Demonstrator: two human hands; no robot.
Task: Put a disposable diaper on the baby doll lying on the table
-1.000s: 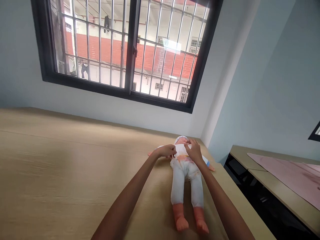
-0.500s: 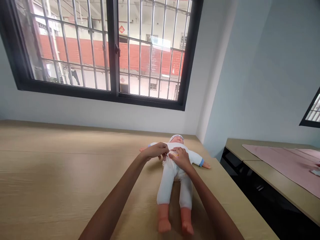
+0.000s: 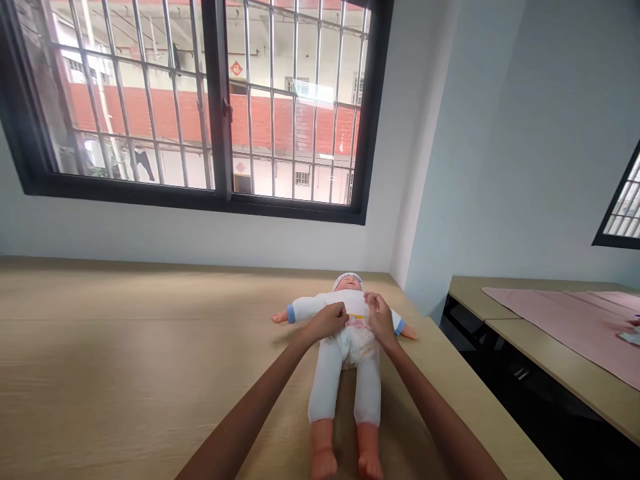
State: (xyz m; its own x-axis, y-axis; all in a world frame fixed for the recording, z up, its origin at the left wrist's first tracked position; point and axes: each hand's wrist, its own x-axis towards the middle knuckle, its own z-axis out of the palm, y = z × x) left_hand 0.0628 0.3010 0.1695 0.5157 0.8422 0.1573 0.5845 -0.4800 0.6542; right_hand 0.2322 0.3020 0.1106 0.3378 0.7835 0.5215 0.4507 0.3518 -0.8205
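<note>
A baby doll in white clothes with blue cuffs and a white cap lies on its back on the wooden table, feet toward me. Round its hips is a white diaper with a coloured print at the waist. My left hand is closed at the left edge of the diaper's waist; its fingertips are partly hidden. On the other side, my right hand is raised a little over the doll's right-hand side, fingers loosely bent and apart, beside the diaper's waist.
The wooden table runs up to the wall below a barred window. To the right, past a gap, another table carries a pink cloth. Part of another person's hand shows at the far right edge, near a pale item.
My right hand has lifted off the front of the diaper and moved right, uncovering its printed waist. My left hand has shifted slightly down and closed more. The view has tilted a little.
</note>
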